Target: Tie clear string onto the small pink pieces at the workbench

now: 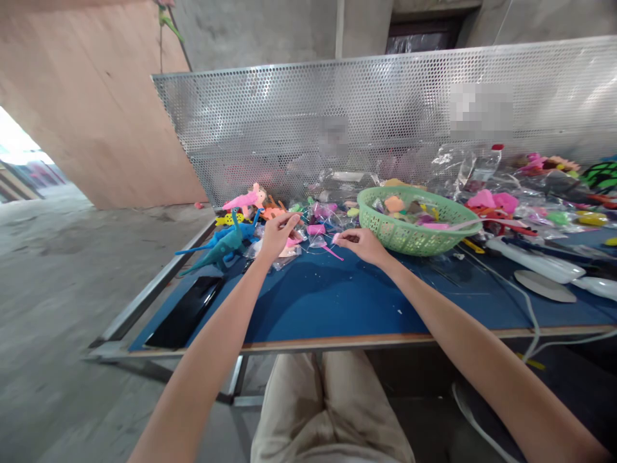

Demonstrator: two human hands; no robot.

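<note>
My right hand is closed in a pinch beside the green basket, with a small pale pink piece at its fingertips. My left hand reaches over a heap of small toys, its thumb and fingers drawn together. Whatever they pinch is too small to make out. Between the hands lie a pink cylinder-shaped piece, a thin pink stick and clear plastic wrapping. Left of my left hand stand a teal long-necked dinosaur toy and a blue toy partly behind it.
A black phone-like slab lies at the blue table's left front. Small coloured pieces fill the basket. To its right are white cylindrical objects, a cable, a red-capped bottle and bagged toys. A perforated metal panel stands behind.
</note>
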